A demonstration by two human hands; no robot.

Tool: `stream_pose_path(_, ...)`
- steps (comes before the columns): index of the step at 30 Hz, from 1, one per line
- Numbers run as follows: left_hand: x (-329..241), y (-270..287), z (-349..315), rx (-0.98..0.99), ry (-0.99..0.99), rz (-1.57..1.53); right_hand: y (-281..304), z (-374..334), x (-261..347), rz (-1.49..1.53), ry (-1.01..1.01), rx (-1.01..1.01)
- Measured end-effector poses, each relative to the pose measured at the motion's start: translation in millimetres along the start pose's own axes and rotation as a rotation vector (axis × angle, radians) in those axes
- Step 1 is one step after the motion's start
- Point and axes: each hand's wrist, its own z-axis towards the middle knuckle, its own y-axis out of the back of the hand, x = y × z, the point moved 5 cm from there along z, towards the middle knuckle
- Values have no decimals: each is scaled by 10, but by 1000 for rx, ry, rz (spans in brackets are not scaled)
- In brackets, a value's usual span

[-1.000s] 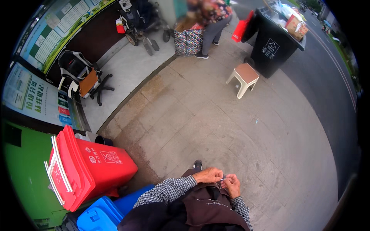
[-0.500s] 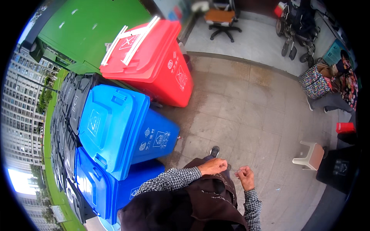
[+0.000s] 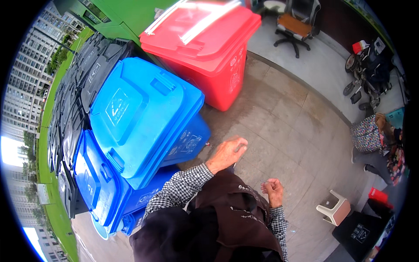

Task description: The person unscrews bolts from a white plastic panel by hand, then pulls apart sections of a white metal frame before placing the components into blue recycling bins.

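Observation:
My left hand (image 3: 227, 153) is held out in front of the blue bin, its fingers curled in and the thumb close to the fingertips. If it holds anything, that is too small to make out. Lower and to the right, my right hand (image 3: 273, 191) pinches a small thin object (image 3: 262, 180) between thumb and fingers; its kind is unclear. Between my forearms hangs my dark brown apron (image 3: 227, 205), over checked sleeves.
A light blue wheeled bin (image 3: 139, 113) and a darker blue one (image 3: 94, 179) stand at left. Behind them are a red bin (image 3: 205, 48) and several black bins (image 3: 94, 72). At right are a beige stool (image 3: 335, 208), a black box (image 3: 360, 233) and a seated person (image 3: 388, 148).
My view has turned, so the bins appear further right and the red one higher. My left hand has moved up and away from my right hand, which keeps its pinch.

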Motion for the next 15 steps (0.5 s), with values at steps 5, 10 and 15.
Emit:
stream_pose_path(5,336,2056,574,-629,-57,499,-1062,466,358,3,-29,250)
stream_pose_path(10,1176,2824,796,-482,131,375,-2212,787,902,19,24,531)
stream_pose_path(15,1277,2849,982,-392,428,-279,-2923,894,1062,23,47,684)
